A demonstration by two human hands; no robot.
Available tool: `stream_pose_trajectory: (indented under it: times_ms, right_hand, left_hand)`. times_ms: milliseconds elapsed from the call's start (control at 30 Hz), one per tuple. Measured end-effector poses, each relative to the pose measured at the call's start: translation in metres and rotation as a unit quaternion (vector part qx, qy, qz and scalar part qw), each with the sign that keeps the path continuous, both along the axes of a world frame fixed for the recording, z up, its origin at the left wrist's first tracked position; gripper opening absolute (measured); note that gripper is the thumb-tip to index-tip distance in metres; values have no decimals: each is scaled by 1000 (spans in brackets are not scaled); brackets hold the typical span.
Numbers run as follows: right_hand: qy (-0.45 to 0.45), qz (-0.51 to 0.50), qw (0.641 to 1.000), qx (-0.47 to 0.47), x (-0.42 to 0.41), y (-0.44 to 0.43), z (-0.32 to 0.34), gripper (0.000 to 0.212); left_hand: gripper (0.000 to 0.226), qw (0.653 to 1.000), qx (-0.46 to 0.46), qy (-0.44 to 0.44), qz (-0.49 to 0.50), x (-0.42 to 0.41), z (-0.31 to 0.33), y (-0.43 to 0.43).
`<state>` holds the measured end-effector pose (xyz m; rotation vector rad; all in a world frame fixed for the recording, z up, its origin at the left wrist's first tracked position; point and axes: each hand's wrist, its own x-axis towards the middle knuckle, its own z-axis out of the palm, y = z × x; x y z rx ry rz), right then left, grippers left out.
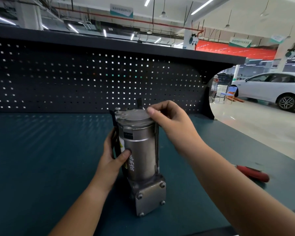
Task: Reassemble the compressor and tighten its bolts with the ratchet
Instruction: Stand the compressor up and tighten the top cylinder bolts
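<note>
Underneath both hands lies the teal worktop (41,167), and the compressor (141,150) stands on it upright between them, with its square base plate (150,196) nearest the person and its round end cap (134,114) uppermost.

It is a metal cylinder on a cast foot, so I judge it heavy, rigid and top-heavy when stood this way. The smooth barrel looks likely to slip in a loose grip and to rock if pushed sideways at the cap. The best hold is low on the barrel or on the cast foot, not on the thin fittings at the top.

The left hand (112,159) grips the barrel at mid-height. Its thumb presses the front and its fingers wrap round the far side, which steadies the unit. The right hand (169,120) sits at the cap's rim with its fingers curled. It pinches the top of the long bolt (157,150) that runs down the barrel's side below it; the bolt head itself is hidden under the fingers.

Beyond the right forearm, well apart from the compressor, a red-handled tool (254,172) lies on the worktop. Whether it is the ratchet cannot be told.

Across the cap from the right hand a small bolt (117,109) stands proud, apparently not yet driven home.
</note>
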<state>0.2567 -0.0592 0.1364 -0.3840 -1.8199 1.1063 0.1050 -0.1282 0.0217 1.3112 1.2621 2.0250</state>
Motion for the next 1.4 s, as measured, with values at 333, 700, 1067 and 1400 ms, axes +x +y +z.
stream_pose_trajectory:
  times_ms: [333, 700, 1067, 1400]
  right_hand:
    - [-25, -24, 999, -23, -1, -33, -76, 100]
    - [-49, 56, 996, -47, -4, 11, -90, 72]
    - [-111, 156, 978, -84, -8, 53, -97, 92]
    - [-490, -348, 798, -43, 102, 179, -121, 59]
  left_hand:
    - [128, 955, -66, 68, 283, 50, 12, -13]
    - [95, 963, -90, 156, 201, 47, 0, -71]
    - [46, 803, 23, 566, 185, 19, 154, -69]
    - [24, 862, -89, 494, 71, 6, 153, -40]
